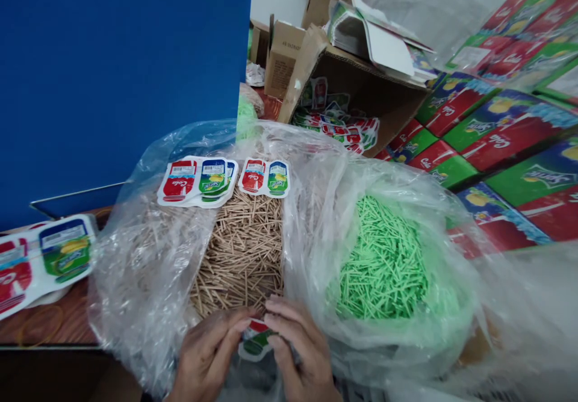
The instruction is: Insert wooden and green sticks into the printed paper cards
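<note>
Both my hands meet at the bottom centre, pinching one small printed cola-and-lemon-soda packet [255, 339] between them. My left hand [208, 357] grips its left side with curled fingers. My right hand [300, 354] holds its right side, fingers bent over the top edge. Just beyond my fingers lies a clear plastic bag of plain wooden sticks [239, 251]. To its right sits a clear bag of green sticks [383, 263]. Two stacks of the same packets [198, 180] [265, 177] rest on the far edge of the wooden-stick bag.
More packets [43, 260] lie on the brown table at left, beside a rubber band [40, 325]. A blue partition [121, 71] stands behind. An open cardboard box of packets [343, 101] sits at the back. Printed cola-and-soda cartons [501, 131] are stacked on the right.
</note>
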A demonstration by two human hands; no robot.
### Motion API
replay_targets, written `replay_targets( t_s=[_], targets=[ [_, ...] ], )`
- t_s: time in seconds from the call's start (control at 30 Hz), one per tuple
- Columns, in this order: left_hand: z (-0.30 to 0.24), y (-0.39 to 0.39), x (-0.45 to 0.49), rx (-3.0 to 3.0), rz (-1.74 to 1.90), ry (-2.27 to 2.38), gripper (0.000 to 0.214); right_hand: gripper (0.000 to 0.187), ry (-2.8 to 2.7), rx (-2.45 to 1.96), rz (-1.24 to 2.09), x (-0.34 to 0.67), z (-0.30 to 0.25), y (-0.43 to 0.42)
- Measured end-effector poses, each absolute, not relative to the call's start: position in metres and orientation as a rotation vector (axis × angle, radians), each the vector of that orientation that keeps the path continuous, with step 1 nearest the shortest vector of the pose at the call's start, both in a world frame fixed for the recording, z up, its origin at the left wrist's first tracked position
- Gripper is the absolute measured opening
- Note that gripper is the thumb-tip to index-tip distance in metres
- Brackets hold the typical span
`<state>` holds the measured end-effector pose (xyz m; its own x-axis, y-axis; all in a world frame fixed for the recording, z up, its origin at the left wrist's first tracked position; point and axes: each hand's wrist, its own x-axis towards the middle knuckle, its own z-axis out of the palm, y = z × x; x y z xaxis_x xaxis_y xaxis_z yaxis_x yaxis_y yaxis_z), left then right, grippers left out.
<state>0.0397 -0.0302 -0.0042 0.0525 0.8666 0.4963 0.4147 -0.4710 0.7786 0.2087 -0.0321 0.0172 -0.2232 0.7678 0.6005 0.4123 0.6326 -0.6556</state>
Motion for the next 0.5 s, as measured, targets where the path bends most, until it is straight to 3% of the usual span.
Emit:
replay_targets(
  t_s=[0.5],
  targets=[
    [-0.0083,-0.0317,0.0311,1.637,1.526,1.35,0.018,0.022,-1.847,-1.011,0.365,0.2102,0.0157,-0.0318]
  ],
)
